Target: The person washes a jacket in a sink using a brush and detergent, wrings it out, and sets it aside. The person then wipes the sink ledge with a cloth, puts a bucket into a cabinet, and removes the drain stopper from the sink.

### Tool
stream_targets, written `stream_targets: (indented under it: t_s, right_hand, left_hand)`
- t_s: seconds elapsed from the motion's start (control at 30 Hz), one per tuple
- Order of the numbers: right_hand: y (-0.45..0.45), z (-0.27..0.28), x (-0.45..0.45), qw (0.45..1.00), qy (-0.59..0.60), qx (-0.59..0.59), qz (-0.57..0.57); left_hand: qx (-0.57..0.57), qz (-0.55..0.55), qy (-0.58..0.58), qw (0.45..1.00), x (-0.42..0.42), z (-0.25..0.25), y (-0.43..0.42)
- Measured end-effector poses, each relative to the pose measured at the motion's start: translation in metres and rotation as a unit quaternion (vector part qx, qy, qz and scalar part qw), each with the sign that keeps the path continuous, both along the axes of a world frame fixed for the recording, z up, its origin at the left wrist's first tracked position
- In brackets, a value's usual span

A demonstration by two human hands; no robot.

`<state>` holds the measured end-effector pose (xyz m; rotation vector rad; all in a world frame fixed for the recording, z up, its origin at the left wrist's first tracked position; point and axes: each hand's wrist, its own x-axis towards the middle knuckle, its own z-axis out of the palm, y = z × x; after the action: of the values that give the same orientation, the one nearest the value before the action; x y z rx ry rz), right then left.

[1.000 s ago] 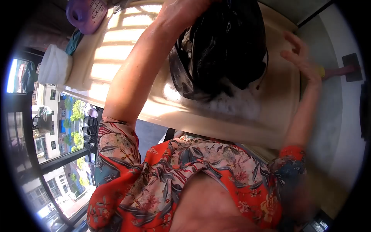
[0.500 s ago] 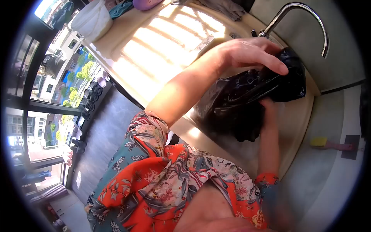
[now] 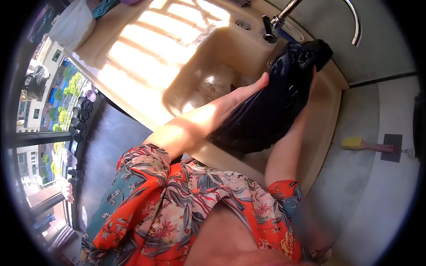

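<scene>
A black, wet-looking cloth (image 3: 266,106) is held up over the sink, its surface glossy and its far end bunched. My left hand (image 3: 249,94) grips the cloth's left side, thumb showing along the edge and the other fingers hidden behind the fabric. On the opposite side my right hand (image 3: 306,95) holds it too, mostly covered by the cloth, with only a bit of hand showing near the top. Beneath lies the beige sink (image 3: 177,84), its basin wet and shiny.
A chrome faucet (image 3: 284,17) arches over the back right of the sink. A yellow-headed brush (image 3: 355,142) hangs on the right wall. A white bucket (image 3: 73,24) stands at the far left of the counter. Several shoes (image 3: 80,117) line the window side.
My left hand has moved from on top of the cloth down to its left side. The cloth is more spread and upright, showing more of the basin. The view has shifted.
</scene>
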<state>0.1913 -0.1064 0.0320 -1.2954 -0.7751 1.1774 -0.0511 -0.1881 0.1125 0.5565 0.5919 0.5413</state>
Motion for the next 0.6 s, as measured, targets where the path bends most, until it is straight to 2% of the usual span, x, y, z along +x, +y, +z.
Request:
stream_targets:
  t_s: [0.07,0.13,0.27,0.3,0.33,0.37,0.4,0.43,0.47,0.5,0.53,0.57,0.6]
  right_hand:
    - [0.004,-0.037,-0.009,0.999,-0.015,-0.051,0.006]
    - [0.005,-0.063,-0.018,0.995,-0.031,-0.095,0.016]
    - [-0.001,-0.054,-0.031,0.984,-0.035,-0.169,0.041]
    - [-0.005,-0.046,-0.03,0.979,-0.03,-0.193,0.053]
    - [-0.008,-0.037,-0.024,0.979,-0.017,-0.185,0.08]
    - [-0.01,-0.03,-0.011,0.983,0.003,-0.139,0.12]
    - [-0.016,-0.048,0.009,0.982,0.065,0.024,0.176]
    - [-0.009,-0.035,0.013,0.972,-0.122,0.081,0.185]
    - [-0.006,-0.023,0.009,0.972,-0.129,0.122,0.153]
    - [-0.004,-0.01,0.004,0.969,-0.138,0.163,0.121]
    - [-0.003,-0.002,-0.01,0.978,-0.038,0.19,0.073]
    - [-0.002,0.009,-0.027,0.972,0.059,0.225,0.025]
    - [-0.011,0.043,-0.048,0.96,0.083,0.267,-0.015]
  left_hand:
    - [-0.023,-0.011,0.024,0.999,0.006,-0.015,-0.003]
    - [-0.049,-0.051,0.014,0.997,0.02,-0.07,0.01]
    - [-0.116,-0.043,0.043,0.991,0.02,-0.08,0.01]
    - [-0.11,-0.001,0.047,0.993,0.009,-0.047,0.001]
    - [-0.15,-0.013,-0.01,0.989,0.013,-0.06,0.006]
    - [-0.187,-0.023,-0.065,0.98,0.019,-0.085,0.014]
    - [-0.224,-0.031,-0.121,0.967,0.023,-0.104,0.02]
    - [-0.189,-0.056,-0.183,0.963,0.021,-0.114,0.025]
    - [-0.152,-0.089,-0.24,0.955,0.019,-0.121,0.024]
    - [-0.176,-0.085,-0.247,0.949,0.018,-0.106,0.019]
    - [-0.203,-0.097,-0.245,0.943,0.02,-0.099,0.014]
    - [-0.143,-0.065,-0.207,0.966,0.025,-0.114,0.011]
    - [-0.128,-0.079,-0.217,0.964,0.023,-0.116,0.004]
